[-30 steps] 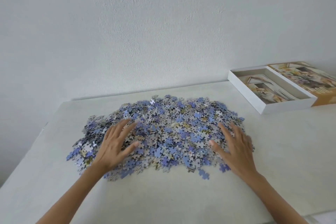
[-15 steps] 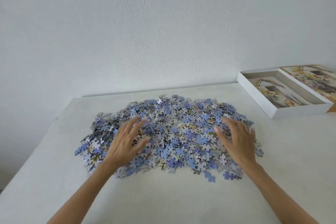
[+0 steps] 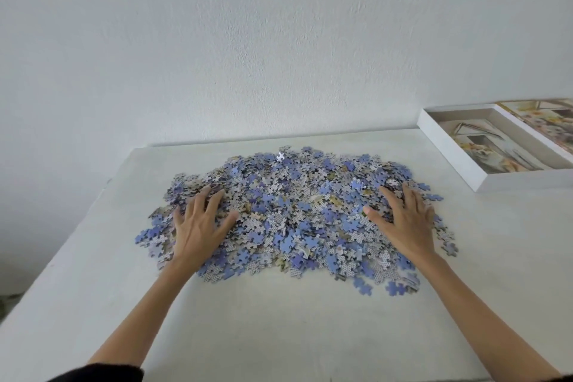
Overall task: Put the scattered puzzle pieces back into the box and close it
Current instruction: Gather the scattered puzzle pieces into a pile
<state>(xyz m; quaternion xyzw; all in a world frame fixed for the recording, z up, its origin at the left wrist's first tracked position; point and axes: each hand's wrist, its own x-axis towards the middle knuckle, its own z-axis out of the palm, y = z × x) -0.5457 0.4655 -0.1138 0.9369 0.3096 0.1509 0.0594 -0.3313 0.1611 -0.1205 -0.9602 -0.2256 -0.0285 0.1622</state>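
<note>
the left hand (image 3: 198,226) and right hand (image 3: 406,223) lie flat on the puzzle pieces (image 3: 294,214), fingers straight and spread apart, gripping nothing. the pieces form one broad heap in the middle of a pale, matte table (image 3: 279,326). the open white box (image 3: 483,177) sits at the far right corner, well apart from the heap, its printed lid (image 3: 545,118) beside it. a rough whitewashed wall (image 3: 248,40) rises behind the table.

Blue and grey puzzle pieces (image 3: 294,211) lie heaped before me; the open white box (image 3: 521,180) sits apart, at my right.
</note>
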